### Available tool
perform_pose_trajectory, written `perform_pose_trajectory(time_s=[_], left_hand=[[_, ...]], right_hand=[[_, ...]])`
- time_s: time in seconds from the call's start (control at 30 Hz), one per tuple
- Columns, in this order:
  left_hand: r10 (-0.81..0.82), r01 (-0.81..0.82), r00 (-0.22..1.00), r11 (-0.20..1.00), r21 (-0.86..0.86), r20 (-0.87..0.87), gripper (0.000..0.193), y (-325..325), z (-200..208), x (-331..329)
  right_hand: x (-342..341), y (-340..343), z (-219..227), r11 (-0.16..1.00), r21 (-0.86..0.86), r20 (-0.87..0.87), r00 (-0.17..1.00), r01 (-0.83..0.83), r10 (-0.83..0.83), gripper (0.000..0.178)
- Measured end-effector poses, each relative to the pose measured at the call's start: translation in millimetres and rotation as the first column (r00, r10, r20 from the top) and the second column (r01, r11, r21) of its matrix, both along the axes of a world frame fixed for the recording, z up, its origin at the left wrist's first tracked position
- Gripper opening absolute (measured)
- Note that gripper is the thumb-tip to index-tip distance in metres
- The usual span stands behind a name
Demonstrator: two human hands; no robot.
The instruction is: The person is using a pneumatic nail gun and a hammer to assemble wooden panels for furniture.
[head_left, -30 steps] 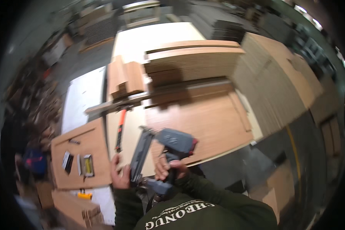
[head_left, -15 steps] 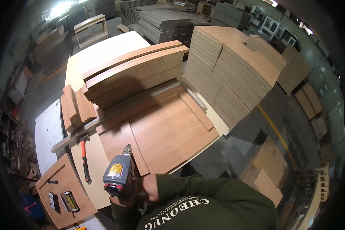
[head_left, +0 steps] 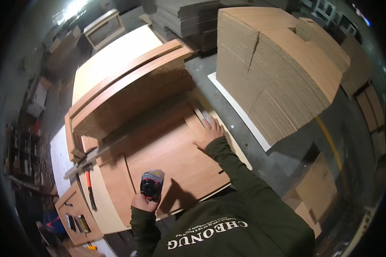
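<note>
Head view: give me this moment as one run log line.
left hand: gripping nail gun | right hand: spread over right end of wooden panel | hammer: left of panel

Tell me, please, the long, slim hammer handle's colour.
The hammer handle is orange with a black grip; head view.

1. I saw white glare [head_left: 73, 9] at upper left, dimness around it.
2. The pale board [head_left: 120, 49] looked washed out.
3. Shadows from the panel stack [head_left: 135, 98] and nail gun [head_left: 152, 183] darkened the flat panel [head_left: 171, 152].
4. Edges bowed toward a black rim; far left looked blurry.
</note>
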State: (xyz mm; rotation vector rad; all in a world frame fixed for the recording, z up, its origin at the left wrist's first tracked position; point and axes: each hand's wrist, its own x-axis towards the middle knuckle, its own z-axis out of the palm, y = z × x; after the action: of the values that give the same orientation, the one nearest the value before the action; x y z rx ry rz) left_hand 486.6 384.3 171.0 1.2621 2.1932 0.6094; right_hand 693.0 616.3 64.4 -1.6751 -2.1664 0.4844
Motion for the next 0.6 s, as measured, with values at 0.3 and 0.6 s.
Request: perform_pose_trajectory(time_s=[0.3, 0.6], left_hand=[[0.103, -0.076, 0.962, 0.991, -0.114, 0.252, 0.035, 21, -18, 7], [0.186, -0.158, 0.756, 0.982, -0.101, 0.627, 0.040, 63, 0, 4]], right_hand=[[-26, 52, -20, 0.997, -0.064, -0.011, 0.999, 0.051, -0.052, 0.096], [-21, 68, 4, 0.963, -0.259, 0.123, 0.992, 0.068, -0.037, 0.097]])
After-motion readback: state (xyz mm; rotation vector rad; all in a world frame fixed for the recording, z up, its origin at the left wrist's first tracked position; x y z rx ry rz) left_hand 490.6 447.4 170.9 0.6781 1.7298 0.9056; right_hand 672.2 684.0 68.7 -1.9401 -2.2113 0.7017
